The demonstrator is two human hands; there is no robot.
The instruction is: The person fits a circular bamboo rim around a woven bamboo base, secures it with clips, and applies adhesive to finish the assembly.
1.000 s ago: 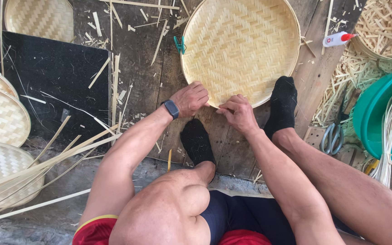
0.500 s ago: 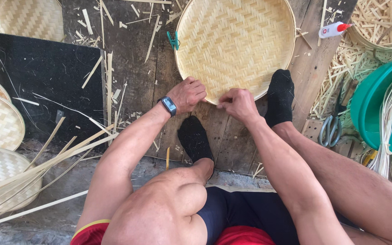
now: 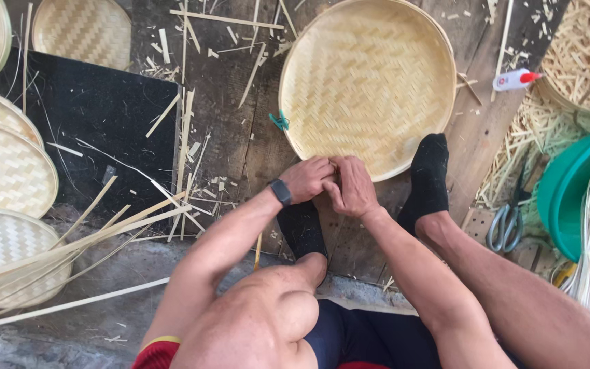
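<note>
Head view, looking straight down at a person seated on a plank floor [image 3: 240, 143]. A round woven bamboo tray [image 3: 370, 82] lies flat, hollow side up, in the far middle of the scene; being round it has no long axis, and its weave runs in diagonal zigzag bands. Its near rim sits at the person's hands. The left hand [image 3: 311, 179] and right hand [image 3: 353, 186] meet at that near rim, touching each other, knuckles up, fingers curled together and pressed on the rim edge; whether they pinch a strip there cannot be told. The left wrist wears a dark watch [image 3: 281, 192]. Both forearms reach forward from the near edge and converge, the left from the near left, the right from the near right. Two feet in black socks point away from the person: the left foot [image 3: 302, 229] lies just near the hands, and the right foot [image 3: 429, 176] rests against the tray's near right rim. A bare knee fills the near middle. A small green tie [image 3: 280, 121] lies just beside the tray's left rim. To the left lies a black mat [image 3: 90, 130], with more woven trays [image 3: 8, 171] stacked along the left edge and long bamboo strips [image 3: 83, 236] fanning over them. At right are a green basin [image 3: 578, 198], scissors [image 3: 507, 222], a small white bottle with a red cap [image 3: 513, 80], and a heap of bamboo shavings [image 3: 582, 48].
</note>
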